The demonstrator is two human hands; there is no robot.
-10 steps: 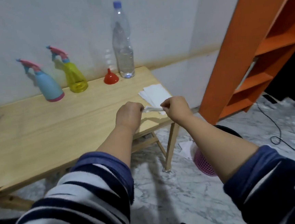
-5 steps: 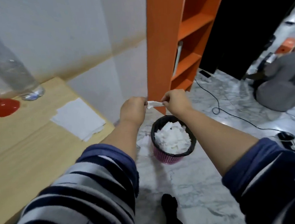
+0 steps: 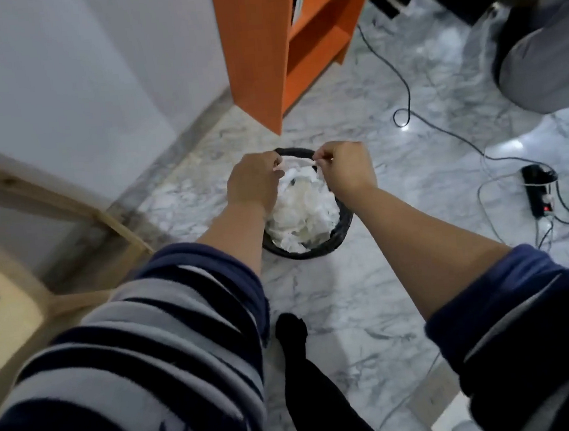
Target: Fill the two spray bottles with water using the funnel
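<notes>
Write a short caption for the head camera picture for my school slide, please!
Both hands, left hand and right hand, pinch a twisted tissue over a full wastebasket.

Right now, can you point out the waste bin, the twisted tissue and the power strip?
waste bin (image 3: 314, 252): head view, on its dark front rim.
twisted tissue (image 3: 297, 160): head view, mid-strip between both hands.
power strip (image 3: 537, 189): head view, on its black body.

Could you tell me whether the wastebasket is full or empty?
Nearly full: crumpled white paper heaps up to the wastebasket rim.
</notes>
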